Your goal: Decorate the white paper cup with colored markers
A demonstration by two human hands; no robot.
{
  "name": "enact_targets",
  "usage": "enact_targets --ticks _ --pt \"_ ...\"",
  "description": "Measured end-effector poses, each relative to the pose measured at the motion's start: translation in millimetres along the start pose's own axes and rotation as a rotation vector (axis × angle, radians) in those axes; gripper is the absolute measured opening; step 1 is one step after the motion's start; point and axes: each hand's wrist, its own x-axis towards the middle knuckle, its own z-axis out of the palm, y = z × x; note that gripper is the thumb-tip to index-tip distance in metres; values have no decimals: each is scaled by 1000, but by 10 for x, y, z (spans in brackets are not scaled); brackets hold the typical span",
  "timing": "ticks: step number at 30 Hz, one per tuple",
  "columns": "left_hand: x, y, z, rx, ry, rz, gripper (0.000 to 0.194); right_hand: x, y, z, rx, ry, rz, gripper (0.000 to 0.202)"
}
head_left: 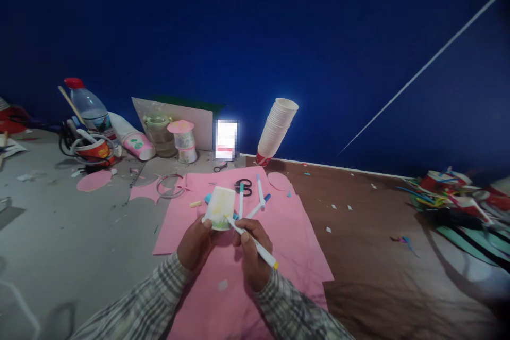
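My left hand (195, 244) grips a white paper cup (220, 207) by its rim, tilted on its side above the pink paper sheet (287, 244). Faint yellow and green colouring shows on the cup's wall. My right hand (253, 255) holds a white marker (255, 244) with a yellow end cap, its tip touching the cup's lower edge. Several more markers (255, 203) lie on the pink sheet just beyond the cup, with black scissors (244, 187) next to them.
A leaning stack of white paper cups (276, 130) stands at the wall. At back left are a water bottle (90, 106), a red cup with tools (93, 150), decorated cups (184, 141) and a jar (159, 133). Paper scraps and red cups (450, 196) pile at right.
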Motion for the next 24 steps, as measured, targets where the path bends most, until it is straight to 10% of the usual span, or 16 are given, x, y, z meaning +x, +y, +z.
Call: enact_targets --ticks 24 --pt "-4 12 4 27 22 -8 30 -27 88 -32 2 -26 29 18"
